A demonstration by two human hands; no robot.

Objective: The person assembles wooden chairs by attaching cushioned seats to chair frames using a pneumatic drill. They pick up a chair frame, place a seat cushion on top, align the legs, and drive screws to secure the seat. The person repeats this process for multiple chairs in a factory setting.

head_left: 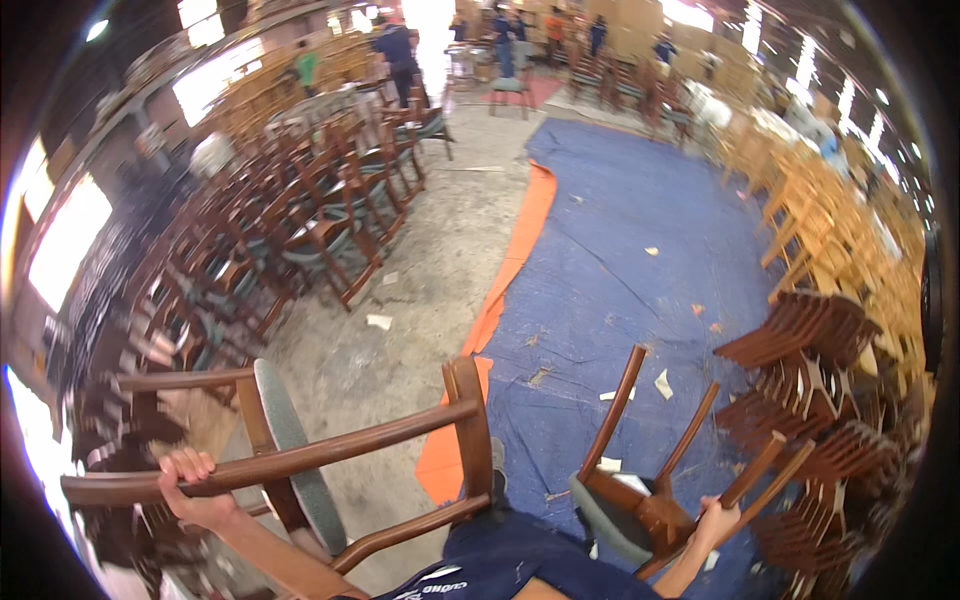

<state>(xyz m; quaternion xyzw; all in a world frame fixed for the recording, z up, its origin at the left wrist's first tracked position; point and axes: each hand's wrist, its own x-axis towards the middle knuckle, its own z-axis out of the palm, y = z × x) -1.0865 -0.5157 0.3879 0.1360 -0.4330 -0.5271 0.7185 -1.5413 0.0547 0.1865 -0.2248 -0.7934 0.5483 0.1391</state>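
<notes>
In my left hand (197, 492) is a dark brown wooden chair (350, 444) with a grey-green padded seat (292, 450). My fingers wrap round one of its long bars, and the chair is tipped on its side across my front. My right hand (716, 522) closes round a wooden part of a second chair (655, 512), beside its legs. This chair is also tilted, its grey-green seat (606, 522) turned down to the left and several legs pointing up and outward. My body partly hides the lower parts of both chairs.
Rows of brown chairs (320, 230) crowd the left. A blue floor sheet (640, 250) with an orange edge (515, 260) runs ahead, scattered with paper scraps. Stacked dark slatted wooden parts (800, 330) and pale wooden frames (810, 220) line the right. Several people (397, 55) stand far off.
</notes>
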